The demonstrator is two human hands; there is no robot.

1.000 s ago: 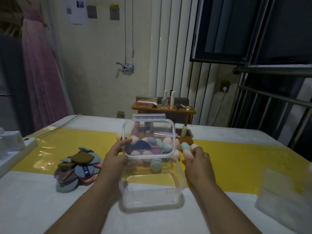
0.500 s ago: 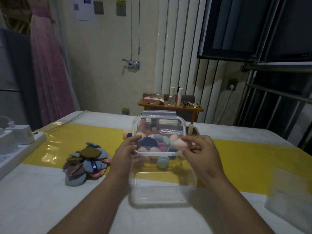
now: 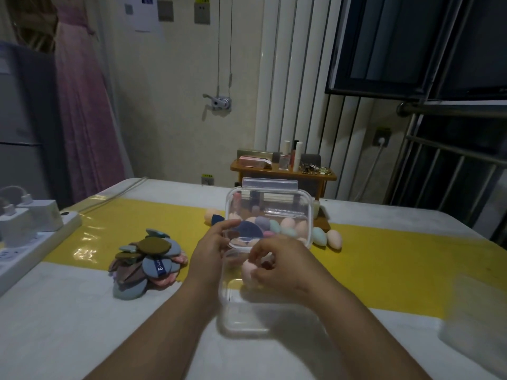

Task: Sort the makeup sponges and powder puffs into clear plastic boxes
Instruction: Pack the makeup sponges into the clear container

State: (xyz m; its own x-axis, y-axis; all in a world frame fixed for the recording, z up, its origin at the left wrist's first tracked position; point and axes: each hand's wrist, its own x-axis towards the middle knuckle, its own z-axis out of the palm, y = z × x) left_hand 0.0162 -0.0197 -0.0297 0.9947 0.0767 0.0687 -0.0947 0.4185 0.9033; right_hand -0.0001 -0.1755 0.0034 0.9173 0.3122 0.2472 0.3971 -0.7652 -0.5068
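Observation:
A clear plastic box stands on the table in front of me, its clear lid raised upright behind it. My left hand grips the lid's left edge. My right hand reaches into the box and pinches a pink egg-shaped sponge. Several pastel sponges lie behind the lid, and two more sponges, teal and peach, lie to its right. A pile of flat round powder puffs sits on the left.
A white power strip with chargers lies at the table's left edge. Another clear box, blurred, is at the right. A small wooden shelf with cosmetics stands behind the table. A yellow runner crosses the table.
My right hand took a pink sponge from beside the lid, carried it across the front of the lid and lowered it into the box. My left hand stays on the lid's left edge.

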